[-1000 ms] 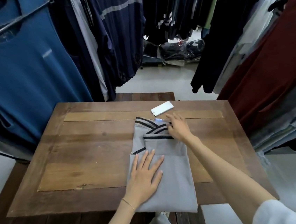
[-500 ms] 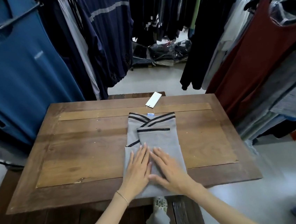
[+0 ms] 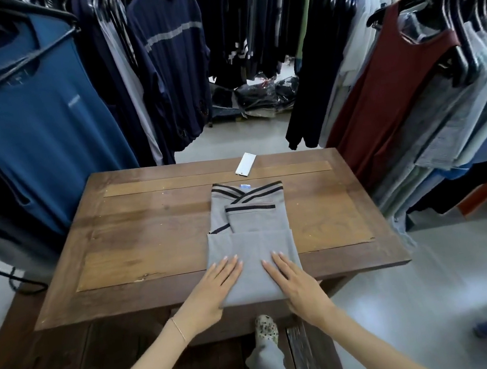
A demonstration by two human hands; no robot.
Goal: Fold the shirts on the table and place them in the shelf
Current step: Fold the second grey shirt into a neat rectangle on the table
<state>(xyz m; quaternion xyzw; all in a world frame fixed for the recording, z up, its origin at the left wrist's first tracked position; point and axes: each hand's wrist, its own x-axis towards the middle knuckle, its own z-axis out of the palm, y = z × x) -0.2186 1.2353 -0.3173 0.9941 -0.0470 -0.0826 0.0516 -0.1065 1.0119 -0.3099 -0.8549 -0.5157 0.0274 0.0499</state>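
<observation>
A grey shirt [image 3: 250, 222] with black-striped trim lies folded into a long narrow strip on the wooden table [image 3: 151, 233], collar end away from me, its near end reaching the table's front edge. My left hand [image 3: 214, 289] lies flat on the shirt's near left corner, fingers straight. My right hand [image 3: 295, 284] lies flat on the near right corner, fingers straight too. No shelf shows in this view.
A white tag [image 3: 245, 163] lies at the table's far edge beyond the collar. Racks of hanging clothes crowd in: a blue shirt [image 3: 34, 125] at left, dark garments behind, a maroon top [image 3: 391, 90] at right. Bagged clothes lie on the floor behind the table.
My right hand left the collar and came down to the shirt's near end. Both hands then slid apart to the near corners.
</observation>
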